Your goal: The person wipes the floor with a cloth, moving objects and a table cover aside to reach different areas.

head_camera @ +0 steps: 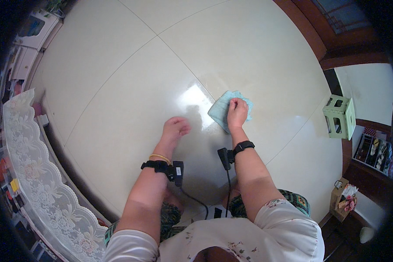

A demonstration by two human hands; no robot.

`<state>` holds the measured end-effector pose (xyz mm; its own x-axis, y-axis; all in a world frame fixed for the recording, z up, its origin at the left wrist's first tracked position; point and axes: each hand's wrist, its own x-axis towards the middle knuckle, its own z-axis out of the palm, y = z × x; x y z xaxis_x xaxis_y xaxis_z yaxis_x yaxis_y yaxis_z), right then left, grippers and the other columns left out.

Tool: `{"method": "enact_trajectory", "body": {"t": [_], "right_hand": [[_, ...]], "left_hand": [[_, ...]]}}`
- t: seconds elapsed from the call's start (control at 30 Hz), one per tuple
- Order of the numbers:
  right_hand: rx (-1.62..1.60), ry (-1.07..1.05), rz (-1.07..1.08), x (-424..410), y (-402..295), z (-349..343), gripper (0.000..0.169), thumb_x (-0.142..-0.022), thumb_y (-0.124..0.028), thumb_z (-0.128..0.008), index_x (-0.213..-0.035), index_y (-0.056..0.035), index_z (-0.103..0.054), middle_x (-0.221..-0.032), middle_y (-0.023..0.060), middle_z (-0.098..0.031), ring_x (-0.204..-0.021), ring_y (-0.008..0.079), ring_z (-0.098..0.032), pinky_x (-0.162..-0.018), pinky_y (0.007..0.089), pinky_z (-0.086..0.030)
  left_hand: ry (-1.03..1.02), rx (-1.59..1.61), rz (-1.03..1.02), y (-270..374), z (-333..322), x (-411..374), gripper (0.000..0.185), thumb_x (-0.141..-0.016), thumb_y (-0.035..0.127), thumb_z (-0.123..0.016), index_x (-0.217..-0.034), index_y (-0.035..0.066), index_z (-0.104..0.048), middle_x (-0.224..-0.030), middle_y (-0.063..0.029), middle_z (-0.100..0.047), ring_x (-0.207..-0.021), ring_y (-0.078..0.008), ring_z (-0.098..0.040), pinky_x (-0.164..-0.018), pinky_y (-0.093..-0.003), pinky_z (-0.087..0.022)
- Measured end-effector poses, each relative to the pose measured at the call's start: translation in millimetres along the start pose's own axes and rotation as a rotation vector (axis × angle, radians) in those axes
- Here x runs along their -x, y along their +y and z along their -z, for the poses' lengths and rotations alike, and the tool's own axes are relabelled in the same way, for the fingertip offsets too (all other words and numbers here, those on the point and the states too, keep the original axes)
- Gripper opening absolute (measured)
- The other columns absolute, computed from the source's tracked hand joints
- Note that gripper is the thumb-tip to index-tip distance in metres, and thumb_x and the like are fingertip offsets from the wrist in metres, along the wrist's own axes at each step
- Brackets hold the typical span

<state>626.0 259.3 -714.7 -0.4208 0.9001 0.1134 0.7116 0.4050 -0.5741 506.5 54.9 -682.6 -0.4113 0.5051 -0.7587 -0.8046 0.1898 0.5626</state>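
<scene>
A light blue cloth (221, 111) lies spread on the glossy tiled floor (118, 75). My right hand (238, 113) presses on it with curled fingers, and its edges fan out around the hand. To the left, apart from the cloth, my left hand (176, 128) hovers over the tiles with loosely bent fingers and nothing visible in it. Each forearm wears a black strap carrying a small black device; one is the left device (178, 173), the other the right device (224, 159). A bright reflection and some wet-looking streaks show on the floor near the cloth.
A lace-covered piece of furniture (46, 183) runs along the left, with a white cabinet (29, 42) beyond it. At right stand a pale green step stool (339, 118), a cardboard box (339, 199) and a brown wooden door frame (304, 29). Device cables (195, 198) hang towards my lap.
</scene>
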Motion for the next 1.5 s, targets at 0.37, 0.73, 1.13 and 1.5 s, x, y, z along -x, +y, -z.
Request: {"method": "enact_trajectory", "body": {"t": [0.37, 0.73, 1.13, 1.5], "right_hand": [[-0.093, -0.132, -0.079, -1.8, 18.6, 5.8, 0.007, -0.073, -0.015, -0.059, -0.076, -0.0094, -0.059, -0.077, 0.0111, -0.060, -0.076, 0.0297, -0.055, -0.069, 0.0403, -0.044], [-0.385, -0.384, 0.408, 55.3, -65.7, 1.3, 0.010, -0.075, -0.013, -0.057, -0.082, -0.0075, -0.062, -0.082, 0.0086, -0.061, -0.078, 0.0274, -0.057, -0.068, 0.0356, -0.046], [-0.262, -0.471, 0.635, 57.9, -68.0, 14.0, 0.029, -0.069, -0.008, -0.056, -0.097, -0.0138, -0.062, -0.099, 0.0060, -0.059, -0.089, 0.0263, -0.053, -0.078, 0.0351, -0.045], [-0.017, -0.199, 0.276, 15.4, -23.9, 7.7, 0.045, -0.070, -0.018, -0.058, -0.114, -0.0104, -0.053, -0.120, 0.0165, -0.046, -0.110, 0.0329, -0.041, -0.095, 0.0409, -0.032]], "left_hand": [[-0.028, -0.019, 0.024, -0.8, -20.8, 8.3, 0.008, -0.084, 0.005, -0.053, -0.090, 0.001, -0.053, -0.079, -0.0092, -0.058, -0.068, -0.0182, -0.058, -0.062, -0.0289, -0.051], [-0.099, 0.066, -0.008, -5.3, -31.1, 4.8, 0.013, -0.085, 0.007, -0.050, -0.093, -0.003, -0.055, -0.082, -0.0091, -0.060, -0.070, -0.0168, -0.058, -0.065, -0.0277, -0.050], [-0.129, 0.045, 0.005, 3.3, -12.7, 2.7, 0.017, -0.086, 0.006, -0.048, -0.097, -0.005, -0.054, -0.082, -0.0094, -0.060, -0.070, -0.0151, -0.058, -0.065, -0.0254, -0.051], [0.029, -0.003, -0.071, 9.8, 1.1, 6.3, 0.011, -0.085, 0.008, -0.052, -0.092, -0.001, -0.055, -0.076, -0.0071, -0.058, -0.064, -0.0152, -0.057, -0.060, -0.0269, -0.052]]}}
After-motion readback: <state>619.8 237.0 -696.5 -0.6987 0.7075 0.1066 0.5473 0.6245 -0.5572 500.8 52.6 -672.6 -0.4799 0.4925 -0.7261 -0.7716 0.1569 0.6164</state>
